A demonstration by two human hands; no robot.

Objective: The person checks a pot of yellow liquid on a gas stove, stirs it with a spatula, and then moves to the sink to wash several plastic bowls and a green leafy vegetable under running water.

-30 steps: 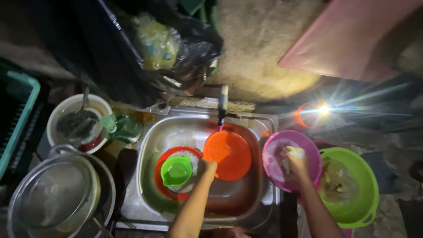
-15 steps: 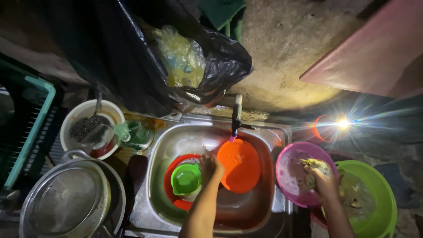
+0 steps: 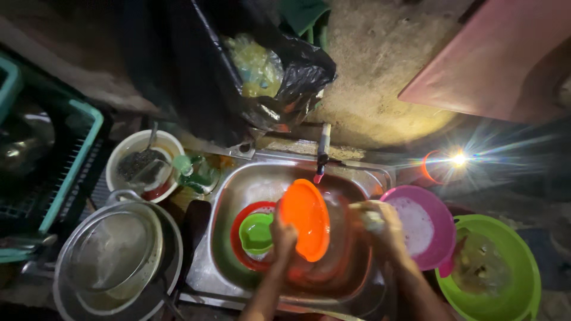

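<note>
While gripped at its rim by the left hand (image 3: 284,229), one orange plate (image 3: 305,219); right hand (image 3: 380,224) curled around one sponge (image 3: 370,219).

A dim dishwashing corner: steel sink (image 3: 238,196) with tap (image 3: 322,150), plastic bowls, rubbish bag (image 3: 285,77).

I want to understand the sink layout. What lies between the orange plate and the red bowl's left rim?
In the head view, a small green cup sits inside the red bowl, just left of the orange plate held by the left hand.
</note>
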